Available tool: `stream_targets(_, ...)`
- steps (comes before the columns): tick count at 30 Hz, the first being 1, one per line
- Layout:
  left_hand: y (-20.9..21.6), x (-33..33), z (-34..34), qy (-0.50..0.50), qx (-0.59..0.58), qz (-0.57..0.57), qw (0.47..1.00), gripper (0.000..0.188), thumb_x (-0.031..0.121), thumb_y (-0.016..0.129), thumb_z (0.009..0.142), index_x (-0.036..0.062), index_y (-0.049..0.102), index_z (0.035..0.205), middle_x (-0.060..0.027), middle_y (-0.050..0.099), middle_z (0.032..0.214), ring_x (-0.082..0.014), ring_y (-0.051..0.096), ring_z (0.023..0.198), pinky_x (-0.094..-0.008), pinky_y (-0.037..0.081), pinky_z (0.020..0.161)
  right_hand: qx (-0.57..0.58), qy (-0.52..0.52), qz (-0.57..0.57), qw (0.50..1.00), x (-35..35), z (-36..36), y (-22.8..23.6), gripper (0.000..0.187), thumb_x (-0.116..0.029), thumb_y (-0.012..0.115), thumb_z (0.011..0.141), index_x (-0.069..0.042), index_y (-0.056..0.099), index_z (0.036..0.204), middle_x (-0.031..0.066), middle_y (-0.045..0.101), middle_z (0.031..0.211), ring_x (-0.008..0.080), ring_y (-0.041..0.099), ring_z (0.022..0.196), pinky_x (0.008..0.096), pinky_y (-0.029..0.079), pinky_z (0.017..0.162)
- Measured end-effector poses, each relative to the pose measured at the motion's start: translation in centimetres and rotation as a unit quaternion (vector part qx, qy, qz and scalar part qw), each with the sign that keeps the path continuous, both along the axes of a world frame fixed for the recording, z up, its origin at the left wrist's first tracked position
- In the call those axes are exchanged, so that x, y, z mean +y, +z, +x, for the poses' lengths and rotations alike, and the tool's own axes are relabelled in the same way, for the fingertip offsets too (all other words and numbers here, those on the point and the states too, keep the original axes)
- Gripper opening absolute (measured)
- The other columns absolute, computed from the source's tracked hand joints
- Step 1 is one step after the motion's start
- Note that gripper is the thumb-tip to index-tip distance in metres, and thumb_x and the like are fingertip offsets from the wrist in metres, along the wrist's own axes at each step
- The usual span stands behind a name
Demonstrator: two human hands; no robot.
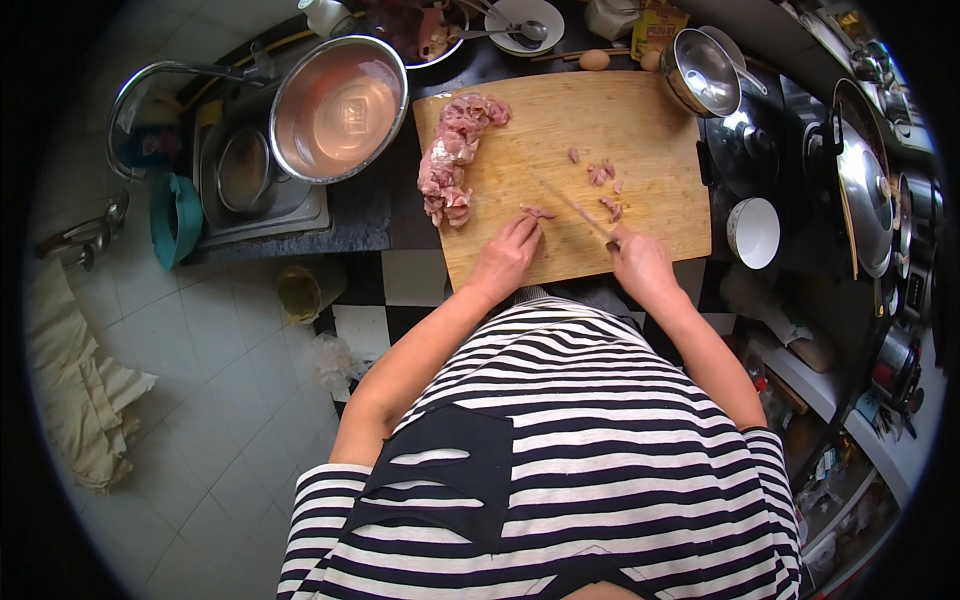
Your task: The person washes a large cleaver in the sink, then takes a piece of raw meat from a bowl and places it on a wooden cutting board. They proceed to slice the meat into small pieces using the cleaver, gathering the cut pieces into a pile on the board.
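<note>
On the flat wooden board (pixel 640 125), our left hand (pixel 507 258) touches a moist pink meat strip (pixel 539 212), pinching or merely pressing we cannot tell, while our right hand (pixel 642 264) grasps a narrow knife (pixel 572 206).

Large pale grey tiles (pixel 190 360), marked by thin joints, cover the left side of the room; where wall gives way to floor there is hard to tell. A dark desk (pixel 370 200) runs across the upper part and bends on along the right side. A metal sink (pixel 302 218) is let into its left end, beneath a curved tap (pixel 165 67). Black and white checks (pixel 412 278) show below its front edge. At the lower right stand crowded white shelves (pixel 808 382). Soft, pale light falls over the tiles, while the right side is dimmer.
</note>
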State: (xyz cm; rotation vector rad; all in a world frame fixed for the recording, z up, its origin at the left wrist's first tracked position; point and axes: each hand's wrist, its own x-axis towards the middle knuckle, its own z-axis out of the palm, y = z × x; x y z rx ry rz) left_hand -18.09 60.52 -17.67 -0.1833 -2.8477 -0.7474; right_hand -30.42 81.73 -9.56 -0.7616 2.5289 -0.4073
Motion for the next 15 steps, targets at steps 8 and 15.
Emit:
stream_targets(8, -0.8, -0.3, -0.5, 0.014, 0.009, -0.012, 1.000, 0.032, 0.005, 0.057, 0.076, -0.0044, 0.065, 0.105, -0.0164, 0.060, 0.116, -0.0323, 0.056, 0.110, -0.0401, 0.050, 0.092, 0.006, 0.039, 0.035, 0.999, -0.6, 1.6, 0.0, 0.012, -0.010, 0.054, 0.085, -0.001, 0.062, 0.085, 0.0224, 0.066, 0.073, 0.0411, 0.067, 0.071, 0.0518, 0.053, 0.067)
stream_targets(15, -0.7, -0.2, -1.0, 0.022, -0.004, -0.013, 1.000, 0.027, 0.006, 0.056, 0.076, -0.0030, 0.066, 0.099, -0.0149, 0.060, 0.114, -0.0310, 0.057, 0.106, -0.0395, 0.050, 0.090, 0.002, 0.049, 0.054, 0.997, -1.5, 1.8, -1.5, 0.010, -0.008, 0.054, 0.083, -0.001, 0.060, 0.085, 0.0234, 0.067, 0.075, 0.0420, 0.067, 0.072, 0.0521, 0.053, 0.067)
